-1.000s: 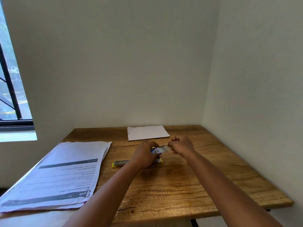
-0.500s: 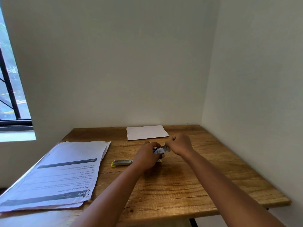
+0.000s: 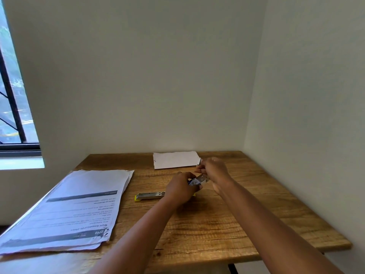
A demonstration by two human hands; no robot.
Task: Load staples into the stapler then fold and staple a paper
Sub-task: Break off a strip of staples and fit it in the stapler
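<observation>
A yellow and metal stapler (image 3: 149, 195) lies opened flat on the wooden table (image 3: 217, 224), partly hidden behind my left hand. My left hand (image 3: 180, 187) grips a small blue and white staple box (image 3: 194, 182) just above the stapler. My right hand (image 3: 214, 169) is curled at the box's right end, pinching something small pulled from it; what exactly is between the fingers is hidden. A small folded white paper (image 3: 175, 159) lies at the table's back edge, right behind my right hand.
A stack of printed sheets (image 3: 67, 210) covers the table's left side and overhangs its front edge. Walls close in at the back and right. A window (image 3: 13, 107) is at the left.
My right hand has lifted slightly up and back from the box end. My left hand keeps holding the staple box in about the same place.
</observation>
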